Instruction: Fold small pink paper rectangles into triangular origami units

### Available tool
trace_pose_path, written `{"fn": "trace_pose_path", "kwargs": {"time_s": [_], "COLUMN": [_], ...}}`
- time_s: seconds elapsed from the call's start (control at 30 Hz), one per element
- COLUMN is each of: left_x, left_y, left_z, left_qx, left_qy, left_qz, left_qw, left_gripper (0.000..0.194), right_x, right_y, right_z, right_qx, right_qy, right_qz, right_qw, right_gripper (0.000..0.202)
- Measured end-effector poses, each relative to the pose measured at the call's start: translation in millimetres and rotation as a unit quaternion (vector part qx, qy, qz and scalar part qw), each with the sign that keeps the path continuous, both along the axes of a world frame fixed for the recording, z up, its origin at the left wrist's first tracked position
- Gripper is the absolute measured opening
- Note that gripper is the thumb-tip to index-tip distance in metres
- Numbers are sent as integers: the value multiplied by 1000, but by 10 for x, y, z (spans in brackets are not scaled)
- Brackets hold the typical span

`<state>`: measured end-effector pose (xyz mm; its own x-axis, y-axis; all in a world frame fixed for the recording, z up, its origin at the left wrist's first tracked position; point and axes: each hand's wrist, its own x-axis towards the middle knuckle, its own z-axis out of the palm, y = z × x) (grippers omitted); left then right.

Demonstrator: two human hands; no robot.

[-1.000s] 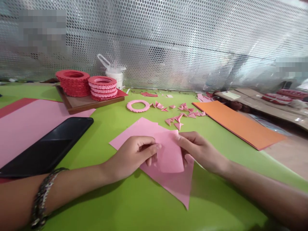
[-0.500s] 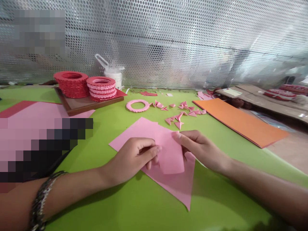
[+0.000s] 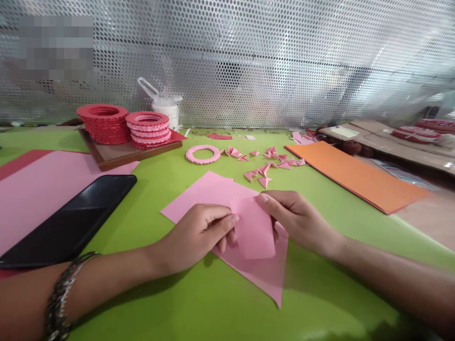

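Between my two hands is a small piece of pink paper (image 3: 254,229), its lower edge slightly curved. My left hand (image 3: 204,227) pinches its left edge between thumb and fingers. The upper right edge is gripped by my right hand (image 3: 293,213), thumb in front and fingers behind. Underneath lies a larger pink sheet (image 3: 265,274), partly covered by my hands and the small piece. Beyond it are several small folded pink paper triangles (image 3: 264,182) and a pink paper ring (image 3: 203,154) with a scalloped edge.
At left, a black phone (image 3: 74,218) rests on pink sheets (image 3: 50,184). A wooden tray (image 3: 142,154) carries stacked red rings (image 3: 106,125) and pink-and-red rings (image 3: 149,130), with a white container (image 3: 168,111) behind. Orange sheets (image 3: 359,175) lie right; a perforated metal screen (image 3: 227,47) borders the back.
My right hand has shifted very slightly, and the small paper's right edge with it. My left hand keeps the same grip. The view has moved a little.
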<state>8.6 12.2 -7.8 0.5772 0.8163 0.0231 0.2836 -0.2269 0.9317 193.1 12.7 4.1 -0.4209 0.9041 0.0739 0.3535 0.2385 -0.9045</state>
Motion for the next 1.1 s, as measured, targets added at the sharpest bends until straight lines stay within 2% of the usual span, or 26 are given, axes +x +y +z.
{"fn": "trace_pose_path", "kwargs": {"time_s": [0.2,0.37,0.47,0.67,0.83,0.93,1.03,1.1], "left_x": [-9,-16,-10,-8,16,25,18,13], "left_y": [8,21,21,13,19,14,10,13], "left_z": [0,0,6,-19,-35,-21,-9,-1], "left_qx": [6,-6,-13,-15,-20,-65,-112,-116], "left_qy": [-8,-25,-30,-17,-14,-33,-52,-56], "left_qz": [-6,-8,-8,-13,-23,-11,9,22], "left_qw": [1000,1000,999,1000,999,997,992,991], "left_gripper": [32,32,32,30,34,30,30,32], "right_x": [16,25,13,-41,-94,-102,-85,-69], "right_y": [0,20,19,-25,-53,-51,-39,-29], "right_z": [11,-37,-53,-58,-46,-41,-36,-29], "right_qx": [-58,-42,7,156,188,176,103,51], "right_qy": [-3,-36,-68,-113,-112,-93,-59,-44], "right_qz": [74,58,38,4,-1,-4,22,41], "right_qw": [996,997,997,981,976,980,993,997], "right_gripper": [42,42,41,42,40,42,44,47]}}
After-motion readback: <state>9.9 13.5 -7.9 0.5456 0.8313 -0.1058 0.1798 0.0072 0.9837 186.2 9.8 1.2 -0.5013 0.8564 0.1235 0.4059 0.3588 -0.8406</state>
